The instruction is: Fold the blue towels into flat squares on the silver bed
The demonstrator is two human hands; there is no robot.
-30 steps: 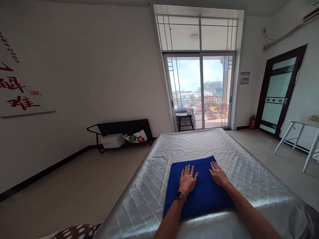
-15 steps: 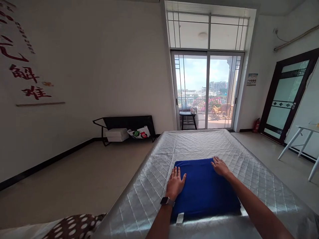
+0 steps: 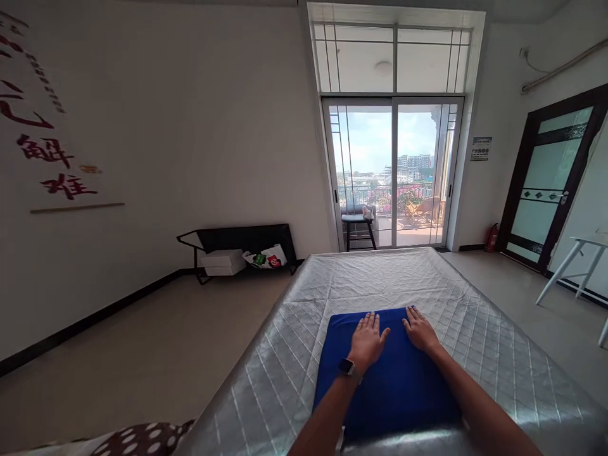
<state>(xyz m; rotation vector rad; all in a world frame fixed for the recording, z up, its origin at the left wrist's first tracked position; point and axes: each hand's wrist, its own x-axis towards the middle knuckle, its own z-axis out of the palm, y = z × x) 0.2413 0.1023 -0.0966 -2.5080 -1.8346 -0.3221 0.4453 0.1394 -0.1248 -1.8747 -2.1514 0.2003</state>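
A folded blue cloth (image 3: 394, 386) lies on a silver quilted mattress (image 3: 370, 278) in front of me. My left hand (image 3: 368, 339), with a watch on its wrist, rests flat on the cloth's far middle, fingers stretched out. My right hand (image 3: 419, 329) lies flat on the cloth's far right corner, fingers spread. Neither hand holds anything.
A black low rack (image 3: 242, 244) with white boxes and a bag stands by the left wall. Glass balcony doors (image 3: 392, 171) with a stool (image 3: 357, 227) are ahead. A dark door (image 3: 546, 183) and a white table (image 3: 579, 266) are at the right. A dotted cushion (image 3: 137, 440) lies at the lower left.
My left hand slid from the cloth's left edge back onto its middle, close to my right hand. The right hand stayed near the far right corner.
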